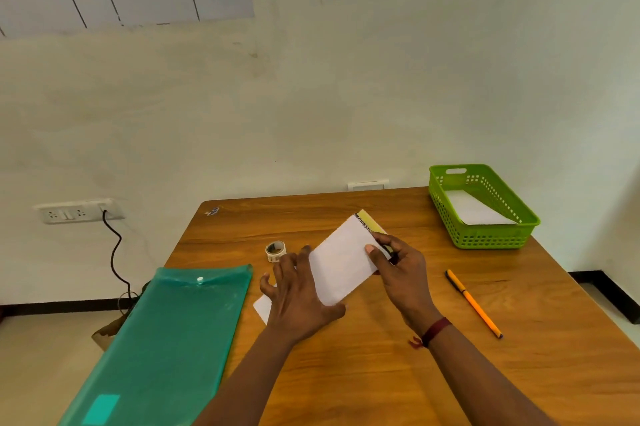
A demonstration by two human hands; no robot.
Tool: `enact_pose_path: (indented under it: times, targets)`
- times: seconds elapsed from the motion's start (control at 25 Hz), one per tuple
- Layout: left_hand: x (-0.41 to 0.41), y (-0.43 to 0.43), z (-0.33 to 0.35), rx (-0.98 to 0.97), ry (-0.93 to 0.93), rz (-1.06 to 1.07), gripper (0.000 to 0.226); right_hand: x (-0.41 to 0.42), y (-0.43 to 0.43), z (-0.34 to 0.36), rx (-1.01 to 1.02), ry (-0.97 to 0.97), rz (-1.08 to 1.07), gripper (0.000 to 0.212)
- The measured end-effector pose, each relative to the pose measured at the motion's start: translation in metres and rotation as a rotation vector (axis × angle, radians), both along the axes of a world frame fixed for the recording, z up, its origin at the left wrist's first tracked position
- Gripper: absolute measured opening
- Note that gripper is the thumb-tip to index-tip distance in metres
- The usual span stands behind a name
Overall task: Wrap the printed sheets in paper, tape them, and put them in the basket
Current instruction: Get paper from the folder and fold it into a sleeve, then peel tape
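A sheet of white wrapping paper (pixel 341 263) lies folded over the printed sheets (pixel 370 223), whose yellow printed edge sticks out at the far end. My left hand (pixel 298 294) presses flat on the near left part of the paper, fingers spread. My right hand (pixel 401 269) pinches the paper's right edge between thumb and fingers. A small roll of tape (pixel 275 250) stands on the table just left of the paper. The green basket (pixel 491 238) sits at the far right corner with a white wrapped packet (pixel 474 209) inside.
A teal plastic folder (pixel 166 339) lies along the table's left edge, overhanging it. An orange pen (pixel 473 302) lies to the right of my right hand. A wall socket with a black cable (pixel 114 252) is on the left wall.
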State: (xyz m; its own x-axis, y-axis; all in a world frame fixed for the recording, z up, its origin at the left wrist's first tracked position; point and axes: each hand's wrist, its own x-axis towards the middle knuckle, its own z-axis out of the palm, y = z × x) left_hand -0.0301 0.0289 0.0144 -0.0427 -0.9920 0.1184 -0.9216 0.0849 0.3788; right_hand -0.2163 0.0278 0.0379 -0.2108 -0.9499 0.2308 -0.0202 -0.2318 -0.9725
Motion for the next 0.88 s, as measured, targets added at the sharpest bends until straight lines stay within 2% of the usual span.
enact_pose_path:
  times: [0.12, 0.28, 0.36, 0.44, 0.52, 0.68, 0.88]
  targets:
    - [-0.011, -0.006, 0.021, 0.083, 0.286, 0.026, 0.103, -0.005, -0.014, 0.023, -0.064, 0.081, 0.01, 0.024]
    - [-0.023, -0.013, 0.07, -0.015, 0.661, -0.027, 0.044, -0.009, -0.029, 0.052, -0.158, 0.09, 0.061, 0.025]
    - [-0.028, -0.014, 0.094, 0.009, 0.871, -0.045, 0.021, -0.008, -0.032, 0.063, -0.187, 0.081, 0.067, 0.025]
    - [-0.03, -0.017, 0.11, 0.088, 1.09, -0.052, 0.019, -0.007, -0.032, 0.068, -0.226, 0.079, 0.047, 0.024]
    - [-0.031, -0.019, 0.119, 0.126, 1.193, -0.083, 0.025, -0.006, -0.03, 0.07, -0.268, 0.101, 0.028, 0.024]
    - [-0.033, -0.017, 0.121, 0.147, 1.245, -0.129, 0.024, -0.005, -0.026, 0.071, -0.301, 0.117, 0.015, 0.038]
    - [-0.039, -0.012, 0.119, 0.161, 1.305, -0.058, 0.016, -0.003, -0.024, 0.065, -0.277, 0.097, 0.013, 0.023]
